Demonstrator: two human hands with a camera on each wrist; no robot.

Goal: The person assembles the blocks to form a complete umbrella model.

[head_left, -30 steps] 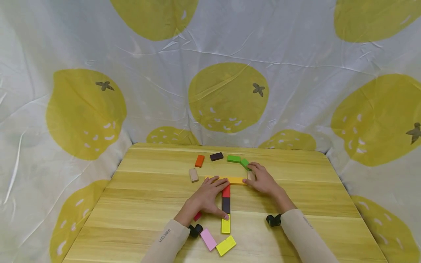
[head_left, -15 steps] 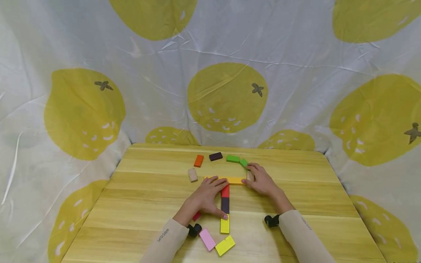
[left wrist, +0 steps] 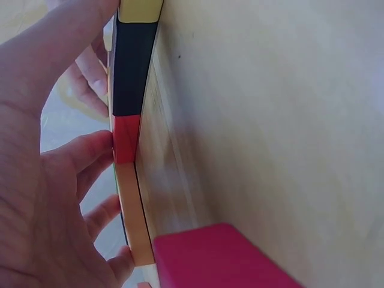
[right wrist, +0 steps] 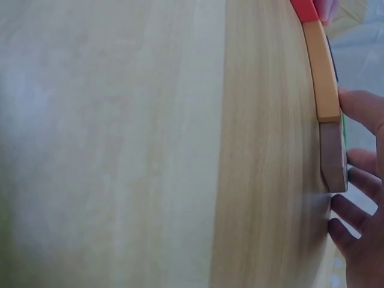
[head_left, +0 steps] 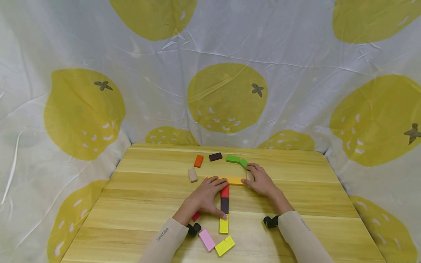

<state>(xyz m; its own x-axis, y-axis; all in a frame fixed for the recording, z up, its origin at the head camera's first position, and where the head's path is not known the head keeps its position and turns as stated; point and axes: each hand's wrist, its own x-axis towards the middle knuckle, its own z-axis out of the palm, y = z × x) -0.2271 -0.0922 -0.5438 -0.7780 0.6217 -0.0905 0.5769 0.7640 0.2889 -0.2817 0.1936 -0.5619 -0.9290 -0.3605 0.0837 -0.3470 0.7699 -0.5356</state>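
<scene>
My left hand (head_left: pixel 207 193) lies spread over a T of flat blocks, fingers on the left part of the orange row and thumb on the stem. That stem runs from a red block (head_left: pixel 225 190) through a dark block (head_left: pixel 224 205) to a yellow block (head_left: pixel 223 226). At the right part of the orange row (head_left: pixel 235 181), the thumb of my right hand (head_left: pixel 263 182) touches the orange. Its fingers reach to a green block (head_left: pixel 243 164), and a beige block (head_left: pixel 250 176) is partly covered beneath. In the right wrist view, the beige block (right wrist: pixel 332 156) adjoins the orange block (right wrist: pixel 323 72).
Behind the row lie another green block (head_left: pixel 232 159), a dark block (head_left: pixel 215 156), an orange-red block (head_left: pixel 198 161) and a beige block (head_left: pixel 192 175). Nearer are a crimson block (head_left: pixel 196 216), a pink block (head_left: pixel 207 240) and a yellow block (head_left: pixel 225 246). A lemon-print cloth (head_left: pixel 227 47) hangs behind the table.
The whole scene shifts slightly left in the head view. Hands and blocks keep the same places relative to one another.
</scene>
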